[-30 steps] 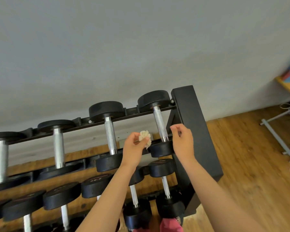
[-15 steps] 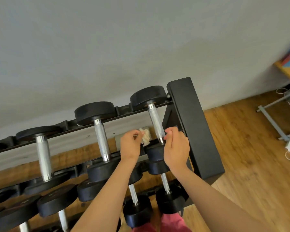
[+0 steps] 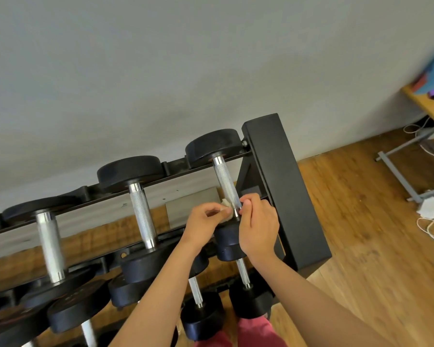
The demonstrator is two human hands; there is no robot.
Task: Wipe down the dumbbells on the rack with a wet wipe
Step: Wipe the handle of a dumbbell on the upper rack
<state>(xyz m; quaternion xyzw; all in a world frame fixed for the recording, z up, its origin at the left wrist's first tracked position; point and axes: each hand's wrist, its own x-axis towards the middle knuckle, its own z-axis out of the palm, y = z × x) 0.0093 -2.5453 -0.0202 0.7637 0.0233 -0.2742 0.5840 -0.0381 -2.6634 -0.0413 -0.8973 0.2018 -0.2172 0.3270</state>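
Note:
A black rack (image 3: 281, 171) carries rows of black dumbbells with knurled steel handles. The rightmost top dumbbell (image 3: 223, 176) lies beside the rack's end panel. My left hand (image 3: 206, 224) pinches a crumpled white wet wipe (image 3: 225, 207) against the lower left side of that handle. My right hand (image 3: 258, 229) curls its fingertips around the same handle from the right, just above the near weight head (image 3: 227, 240). The two hands sit close together on either side of the bar.
More dumbbells (image 3: 140, 209) fill the top row to the left and the lower row (image 3: 201, 319) beneath. A grey wall rises behind. Wooden floor (image 3: 361, 234) spreads to the right, with white cables, a charger (image 3: 429, 209) and a grey metal stand (image 3: 398, 176).
Both hands have closed in on the rightmost top dumbbell's handle. The wipe went from held in the air to pressed against the bar, and my right hand took hold of the handle.

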